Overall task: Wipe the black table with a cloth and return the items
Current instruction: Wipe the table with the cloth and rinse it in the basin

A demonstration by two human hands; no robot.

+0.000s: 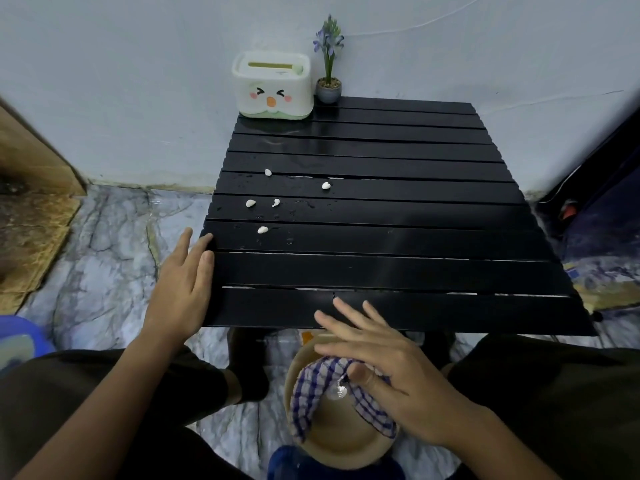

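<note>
Fingers of the left hand (180, 289) lie straight, touching the black table (398, 271) edge, holding nothing. White bits (262, 230) dot its slats. Right hand (391, 368), fingers spread, seemingly pinches the checked cloth (311, 386) over a tan bowl (332, 441) below the table.
</note>
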